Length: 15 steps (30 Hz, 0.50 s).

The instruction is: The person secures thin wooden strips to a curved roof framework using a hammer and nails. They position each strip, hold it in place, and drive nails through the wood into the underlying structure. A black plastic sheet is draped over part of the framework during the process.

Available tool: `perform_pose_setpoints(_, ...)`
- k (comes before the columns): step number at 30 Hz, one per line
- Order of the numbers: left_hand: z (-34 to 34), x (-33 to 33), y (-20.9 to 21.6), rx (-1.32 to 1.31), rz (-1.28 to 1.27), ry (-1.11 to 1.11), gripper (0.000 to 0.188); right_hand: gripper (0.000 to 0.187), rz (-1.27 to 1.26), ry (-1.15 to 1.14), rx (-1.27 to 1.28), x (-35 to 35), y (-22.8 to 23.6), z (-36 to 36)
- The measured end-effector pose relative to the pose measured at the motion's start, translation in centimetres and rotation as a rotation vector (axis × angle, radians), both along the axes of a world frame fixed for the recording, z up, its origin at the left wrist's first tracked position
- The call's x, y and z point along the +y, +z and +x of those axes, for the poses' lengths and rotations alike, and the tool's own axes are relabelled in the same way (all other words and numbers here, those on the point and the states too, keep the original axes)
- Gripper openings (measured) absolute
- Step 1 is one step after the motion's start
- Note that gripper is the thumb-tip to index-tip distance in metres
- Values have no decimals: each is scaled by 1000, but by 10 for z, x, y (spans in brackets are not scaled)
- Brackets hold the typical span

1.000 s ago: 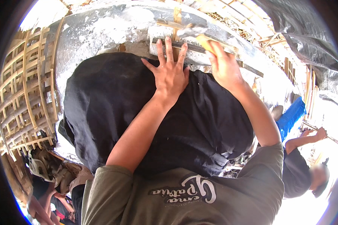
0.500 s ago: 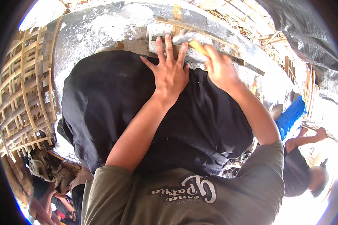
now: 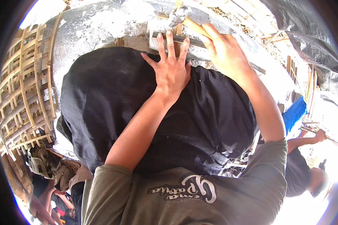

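Observation:
My left hand (image 3: 171, 73) lies flat with its fingers spread, fingertips pressed on a thin dark strip (image 3: 197, 42). That strip crosses a pale, worn block (image 3: 154, 28) just beyond my knees. My right hand (image 3: 229, 52) is closed around the yellow handle of a hammer (image 3: 193, 27). The metal head, slightly blurred, is beyond my left fingertips and apart from them. A light wooden stick (image 3: 179, 30) stands out from the far side of the block, partly behind the hammer.
Black cloth (image 3: 112, 101) covers my lap. A woven bamboo lattice (image 3: 26, 90) stands at left on the whitish ground (image 3: 86, 28). At right a person (image 3: 298, 168) holds a stick near blue cloth (image 3: 294, 114). Another person's arms (image 3: 45, 198) show at lower left. Dark plastic sheeting (image 3: 308, 33) hangs upper right.
The hammer has swung up and away from beside my left fingertips, and my right hand has moved with it. My left hand has hardly shifted.

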<state>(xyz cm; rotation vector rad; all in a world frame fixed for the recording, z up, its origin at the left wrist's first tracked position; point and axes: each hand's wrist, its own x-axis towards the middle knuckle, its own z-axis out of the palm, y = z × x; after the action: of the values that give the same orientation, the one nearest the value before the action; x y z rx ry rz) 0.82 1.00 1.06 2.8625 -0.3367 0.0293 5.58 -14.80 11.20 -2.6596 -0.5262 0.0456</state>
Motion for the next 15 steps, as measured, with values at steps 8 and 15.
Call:
perform_pose_setpoints(8,0,-1,1,-3,-10,0,71,24,7,-20,43,-8,-7,-4)
perform_pose_setpoints(15,-2,0,-2,11,-7,4,72,26,7,27,56,3,18,-3)
